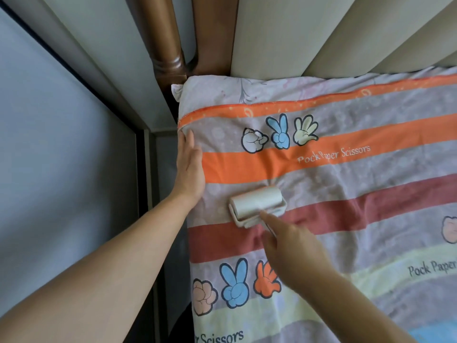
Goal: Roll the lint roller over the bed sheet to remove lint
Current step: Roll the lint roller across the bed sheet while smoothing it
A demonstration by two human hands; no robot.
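While we are looking down at the bed, our right hand (294, 253) is holding the lint roller (257, 204) by its handle (269, 228), fingers curling round it and the forefinger lying straight along the frame towards the drum; most of the handle is hiding under the hand. The white roller is resting on the bed sheet (358, 194), on a grey stripe between an orange band and a dark red one, near the sheet's left edge, with the right hand at five o'clock from it. At ten o'clock from the roller our left hand (190, 167) is lying flat and open, fingers straight and together, pressing on the very edge of the sheet. At twelve o'clock from the roller three cartoon hands (279, 136) are showing in the print, and more of them are showing at six o'clock. A brown wooden bedpost (168, 55) is standing at eleven o'clock, beyond the mattress corner, and a cream padded headboard (321, 33) is running across at one o'clock.
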